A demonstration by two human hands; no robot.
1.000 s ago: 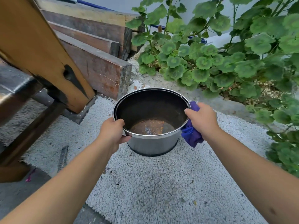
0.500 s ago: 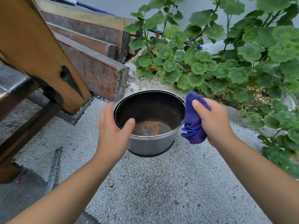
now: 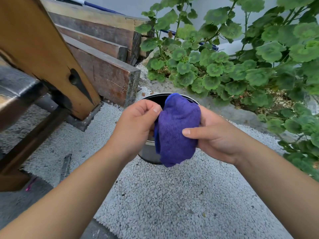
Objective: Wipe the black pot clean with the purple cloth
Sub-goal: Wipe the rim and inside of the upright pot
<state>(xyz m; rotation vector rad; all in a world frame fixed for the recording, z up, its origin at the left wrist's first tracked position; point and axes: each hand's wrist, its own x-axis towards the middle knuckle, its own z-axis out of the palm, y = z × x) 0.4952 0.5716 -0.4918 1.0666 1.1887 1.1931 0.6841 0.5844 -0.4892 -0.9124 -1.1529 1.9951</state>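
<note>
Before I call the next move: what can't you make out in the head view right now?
- Inside of the black pot: hidden by the purple cloth and both hands.
- Most of the pot's rim: covered likewise.
- Left hand: its grip on the cloth is hidden.
- Right hand: fingers hidden behind the cloth.

There is a single view, from a wide-angle camera worn on the person's head. It looks forward and steeply down over both forearms, which enter from the bottom corners and meet near the middle of the frame. The left hand [image 3: 138,125] and right hand [image 3: 217,135] sit close to the lens, with the pebbled ground [image 3: 172,204] below them filling the lower half. The wide lens bends the edges: wooden beams [image 3: 103,73] lean in at upper left, and leafy plants [image 3: 241,66] crowd the upper right.
</note>
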